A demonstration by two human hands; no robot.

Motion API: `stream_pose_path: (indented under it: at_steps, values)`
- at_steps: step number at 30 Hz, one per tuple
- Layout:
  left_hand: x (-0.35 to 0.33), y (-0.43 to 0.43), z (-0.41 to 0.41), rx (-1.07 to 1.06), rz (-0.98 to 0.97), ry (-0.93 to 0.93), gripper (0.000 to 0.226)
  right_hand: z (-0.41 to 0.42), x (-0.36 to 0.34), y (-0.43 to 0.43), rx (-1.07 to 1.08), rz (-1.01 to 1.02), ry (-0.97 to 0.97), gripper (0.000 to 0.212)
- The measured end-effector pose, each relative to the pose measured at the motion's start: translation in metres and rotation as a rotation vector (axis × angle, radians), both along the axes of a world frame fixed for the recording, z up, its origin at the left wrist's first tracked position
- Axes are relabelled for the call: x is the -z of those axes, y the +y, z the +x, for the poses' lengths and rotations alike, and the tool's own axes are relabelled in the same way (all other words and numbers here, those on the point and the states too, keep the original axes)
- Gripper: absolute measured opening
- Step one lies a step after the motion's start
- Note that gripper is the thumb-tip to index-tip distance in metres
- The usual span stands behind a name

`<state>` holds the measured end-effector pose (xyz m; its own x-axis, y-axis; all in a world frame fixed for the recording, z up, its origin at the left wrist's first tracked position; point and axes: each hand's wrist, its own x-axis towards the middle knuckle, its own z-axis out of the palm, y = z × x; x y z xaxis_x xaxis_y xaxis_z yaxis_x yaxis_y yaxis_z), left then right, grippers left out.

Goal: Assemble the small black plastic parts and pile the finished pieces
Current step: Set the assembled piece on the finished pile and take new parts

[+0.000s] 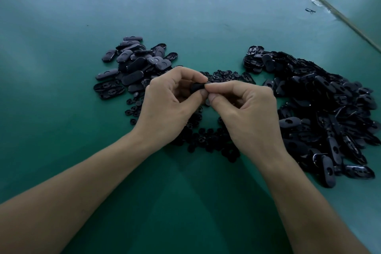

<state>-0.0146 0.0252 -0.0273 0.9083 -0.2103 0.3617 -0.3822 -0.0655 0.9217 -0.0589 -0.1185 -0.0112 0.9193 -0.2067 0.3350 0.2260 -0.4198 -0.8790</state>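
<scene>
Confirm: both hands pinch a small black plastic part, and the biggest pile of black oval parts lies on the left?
No. The head view shows the biggest pile of black oval plastic parts on the person's right; the rest stands.

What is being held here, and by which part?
A small black part, pinched at one end by the left hand and at the other by the right hand; finer detail is hidden.
</scene>
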Motion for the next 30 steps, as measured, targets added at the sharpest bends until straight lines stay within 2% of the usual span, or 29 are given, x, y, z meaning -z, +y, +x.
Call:
stream_pose_path:
  at_steps: [4, 7, 13, 30]
  values:
    - [0.001, -0.002, -0.001, 0.039, 0.001, 0.031, 0.024, 0.002, 0.0, -0.009, -0.011, -0.012, 0.008, 0.021]
    - [0.001, -0.001, -0.002, 0.069, 0.008, 0.04, 0.024, 0.003, 0.0, -0.016, -0.068, 0.038, 0.064, 0.026]
    - [0.0, 0.001, -0.001, 0.095, -0.031, 0.073, 0.025, 0.006, -0.001, -0.024, -0.142, 0.117, 0.081, 0.021]
    - [-0.001, 0.0, -0.002, 0.047, 0.015, 0.062, 0.027, 0.003, -0.002, -0.022, -0.073, -0.047, 0.097, 0.013]
